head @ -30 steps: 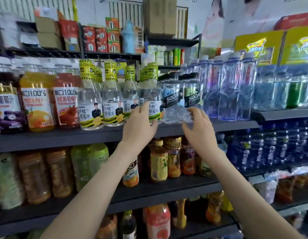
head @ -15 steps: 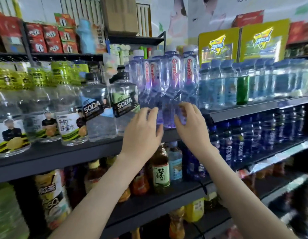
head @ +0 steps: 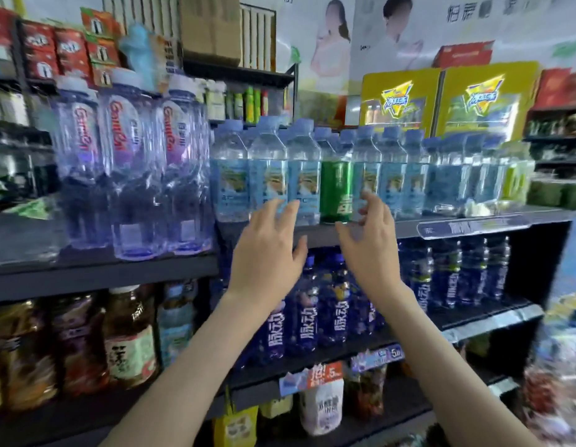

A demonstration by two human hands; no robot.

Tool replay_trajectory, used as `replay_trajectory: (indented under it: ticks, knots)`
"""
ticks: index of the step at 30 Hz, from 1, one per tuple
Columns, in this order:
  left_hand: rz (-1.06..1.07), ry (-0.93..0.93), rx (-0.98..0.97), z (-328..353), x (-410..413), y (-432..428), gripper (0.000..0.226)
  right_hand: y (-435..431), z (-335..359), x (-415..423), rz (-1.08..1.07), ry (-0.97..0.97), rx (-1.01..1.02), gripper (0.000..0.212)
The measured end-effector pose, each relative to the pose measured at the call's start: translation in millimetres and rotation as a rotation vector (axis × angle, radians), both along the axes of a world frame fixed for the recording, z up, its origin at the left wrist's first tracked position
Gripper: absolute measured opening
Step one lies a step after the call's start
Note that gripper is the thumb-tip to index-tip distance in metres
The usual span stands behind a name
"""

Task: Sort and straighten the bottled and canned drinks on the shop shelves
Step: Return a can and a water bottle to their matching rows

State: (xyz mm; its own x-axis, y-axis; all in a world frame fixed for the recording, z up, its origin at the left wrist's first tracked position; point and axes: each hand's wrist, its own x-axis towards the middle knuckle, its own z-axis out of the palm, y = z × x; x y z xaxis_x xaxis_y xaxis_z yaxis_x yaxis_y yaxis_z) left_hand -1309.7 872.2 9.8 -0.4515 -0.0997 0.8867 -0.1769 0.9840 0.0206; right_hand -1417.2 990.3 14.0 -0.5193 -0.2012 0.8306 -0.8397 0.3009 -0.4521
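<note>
Left hand (head: 267, 250) and right hand (head: 369, 253) hover before the shelf (head: 406, 227), fingers loosely spread, holding nothing. Just beyond and between them, 1 green can (head: 336, 188) stands upright among the water bottles (head: 269, 185), smooth metal amid ribbed clear plastic. The right fingertips look nearer it, though blur hides any contact. Farther left stand 3 tall purple-tinted bottles (head: 132, 162).

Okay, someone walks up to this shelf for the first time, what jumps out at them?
A lone green can stands in the row of blue-labelled water bottles on the upper shelf, just above the gap between the left hand and right hand, both open and empty. Tall purple-tinted bottles stand at left.
</note>
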Motion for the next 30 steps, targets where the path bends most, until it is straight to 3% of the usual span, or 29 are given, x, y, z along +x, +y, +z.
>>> replay_trajectory:
  ticks: [5, 11, 15, 22, 25, 28, 30]
  knots:
    - [0.129, -0.013, -0.09, 14.2, -33.4, 7.0, 0.061, 4.6, 40.9, -46.6, 0.122, 0.06, 0.14, 0.086]
    - [0.28, -0.037, -0.13, 29.0, -51.1, -0.7, 0.069, -11.3, 71.5, -76.8, 0.037, 0.112, 0.409, 0.083]
    - [0.263, -0.081, -0.088, 32.6, -61.7, 2.3, 0.07, -12.6, 71.4, -84.4, 0.121, 0.105, 0.341, 0.076]
    - [0.221, -0.031, -0.06, 33.2, -76.8, 11.1, 0.069, -12.7, 50.4, -69.8, 0.239, 0.256, -0.028, 0.055]
    - [0.005, 0.012, 0.086, 29.1, -72.0, 21.9, 0.068, -2.0, 42.5, -48.7, 0.324, 0.164, -0.149, 0.055]
    - [-0.402, 0.0, 0.447, 29.0, -52.4, 40.7, 0.071, 17.5, 40.5, -17.8, 0.394, 0.142, -0.259, 0.059]
    - [-0.544, 0.039, 0.578, 26.6, -33.1, 50.0, 0.069, 28.7, 40.5, 4.7, 0.481, 0.087, -0.253, 0.067]
